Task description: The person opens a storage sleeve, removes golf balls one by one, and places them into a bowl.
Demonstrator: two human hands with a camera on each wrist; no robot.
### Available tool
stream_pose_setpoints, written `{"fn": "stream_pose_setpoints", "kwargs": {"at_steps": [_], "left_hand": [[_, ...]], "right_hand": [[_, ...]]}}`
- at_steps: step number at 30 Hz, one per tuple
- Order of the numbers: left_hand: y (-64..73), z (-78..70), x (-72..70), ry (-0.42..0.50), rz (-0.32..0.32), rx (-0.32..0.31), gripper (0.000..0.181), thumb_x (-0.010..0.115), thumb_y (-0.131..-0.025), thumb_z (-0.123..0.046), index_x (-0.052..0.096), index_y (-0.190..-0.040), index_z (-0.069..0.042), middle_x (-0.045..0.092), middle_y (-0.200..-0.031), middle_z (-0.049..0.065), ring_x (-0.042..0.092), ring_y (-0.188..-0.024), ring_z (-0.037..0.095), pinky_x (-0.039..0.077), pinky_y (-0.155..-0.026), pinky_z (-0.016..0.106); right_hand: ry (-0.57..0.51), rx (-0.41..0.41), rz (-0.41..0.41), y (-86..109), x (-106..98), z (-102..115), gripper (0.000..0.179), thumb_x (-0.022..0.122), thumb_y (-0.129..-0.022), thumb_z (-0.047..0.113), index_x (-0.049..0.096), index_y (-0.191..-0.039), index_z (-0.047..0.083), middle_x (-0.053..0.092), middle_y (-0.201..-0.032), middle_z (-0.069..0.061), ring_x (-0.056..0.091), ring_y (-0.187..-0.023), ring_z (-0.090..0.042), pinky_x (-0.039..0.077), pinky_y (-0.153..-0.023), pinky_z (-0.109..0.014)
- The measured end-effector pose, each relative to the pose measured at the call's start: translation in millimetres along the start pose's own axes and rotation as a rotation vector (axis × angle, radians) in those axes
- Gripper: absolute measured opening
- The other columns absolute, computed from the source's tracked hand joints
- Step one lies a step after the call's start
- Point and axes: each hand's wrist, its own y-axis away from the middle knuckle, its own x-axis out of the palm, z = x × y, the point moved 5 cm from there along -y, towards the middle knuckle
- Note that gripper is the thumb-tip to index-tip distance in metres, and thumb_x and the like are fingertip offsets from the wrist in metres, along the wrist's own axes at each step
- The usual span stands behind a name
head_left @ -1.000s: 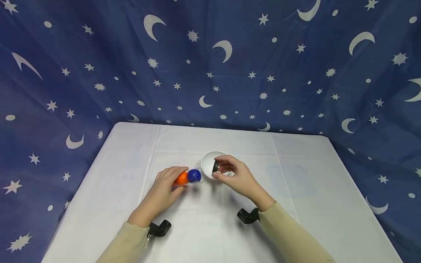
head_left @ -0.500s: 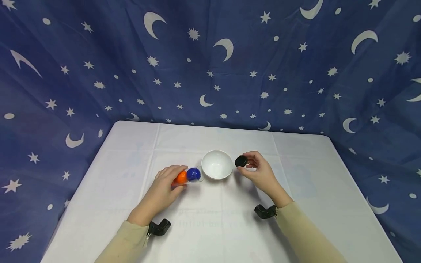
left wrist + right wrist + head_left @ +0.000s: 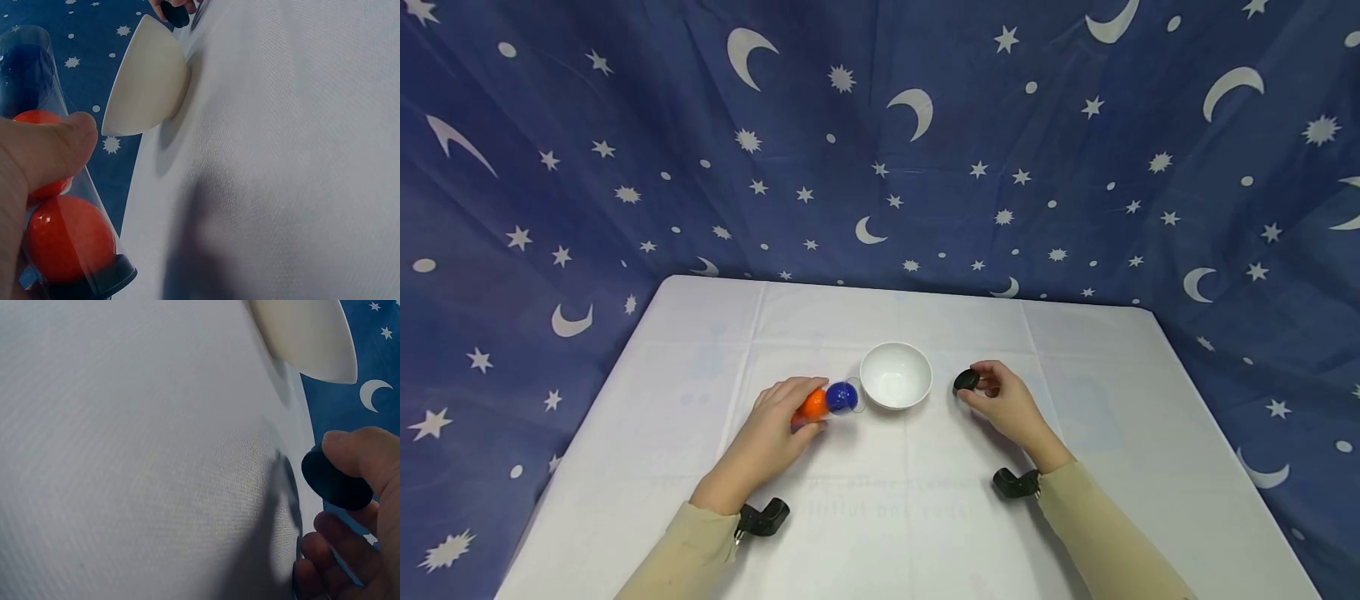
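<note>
My left hand (image 3: pixel 767 437) grips a clear plastic tube (image 3: pixel 103 219) with a dark cap at its near end. Inside it are orange balls (image 3: pixel 70 237) and one blue ball (image 3: pixel 842 397); the tube's uncapped end points toward the white bowl (image 3: pixel 895 377). Right of the bowl, my right hand (image 3: pixel 1011 408) pinches a round black cap (image 3: pixel 336 481) between thumb and fingers, low over the table. In the right wrist view the other fingers curl below the cap. The bowl stands upright between both hands, with nothing inside.
A white cloth covers the table (image 3: pixel 880 533). Behind it hangs a dark blue curtain (image 3: pixel 820 208) with moons and stars. A black wrist camera (image 3: pixel 763 518) is strapped at the left sleeve, another (image 3: pixel 1015 483) at the right.
My right hand has carried the black cap from over the bowl to the right and down toward the table. The left hand and tube have stayed nearly still.
</note>
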Motion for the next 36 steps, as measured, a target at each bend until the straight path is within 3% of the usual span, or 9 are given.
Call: {"fn": "stream_pose_setpoints", "kwargs": {"at_steps": [9,20,25,36], "left_hand": [[-1.3,1.0,0.6,-0.002,0.005,0.001,0.059,0.080,-0.081,-0.019,0.056,-0.134,-0.014,0.057,-0.128,0.002,0.052,-0.114,0.022,0.036,-0.101,0.042],[-1.0,2.6,-0.5,-0.005,0.007,-0.018,0.060,0.081,-0.080,-0.018,0.056,-0.134,-0.014,0.057,-0.129,0.003,0.051,-0.117,0.023,0.036,-0.102,0.043],[-0.8,0.0,-3.8,-0.003,0.008,-0.023,0.060,0.080,-0.080,-0.018,0.055,-0.134,-0.014,0.056,-0.129,0.003,0.051,-0.116,0.023,0.036,-0.102,0.043],[-2.0,-4.4,-4.9,-0.033,-0.003,0.003,0.060,0.081,-0.080,-0.018,0.056,-0.134,-0.013,0.057,-0.128,0.004,0.052,-0.115,0.023,0.035,-0.102,0.043]], "right_hand": [[0.148,0.050,0.015,3.6,-1.4,-5.0,0.056,0.076,-0.084,0.033,0.054,-0.129,0.007,0.058,-0.122,-0.013,0.055,-0.110,-0.030,0.044,-0.095,-0.046],[0.258,0.015,0.017,5.2,-2.5,-2.6,0.055,0.077,-0.083,0.027,0.056,-0.126,0.001,0.057,-0.121,-0.017,0.055,-0.108,-0.030,0.045,-0.092,-0.046],[0.230,0.011,0.005,6.2,-4.4,7.2,0.061,0.077,-0.083,0.032,0.052,-0.132,0.005,0.054,-0.129,-0.014,0.051,-0.117,-0.031,0.042,-0.097,-0.048],[0.041,-0.146,0.032,13.6,11.5,74.1,0.067,0.080,-0.078,0.041,0.053,-0.133,0.014,0.056,-0.128,-0.007,0.053,-0.114,-0.032,0.046,-0.092,-0.049]]}}
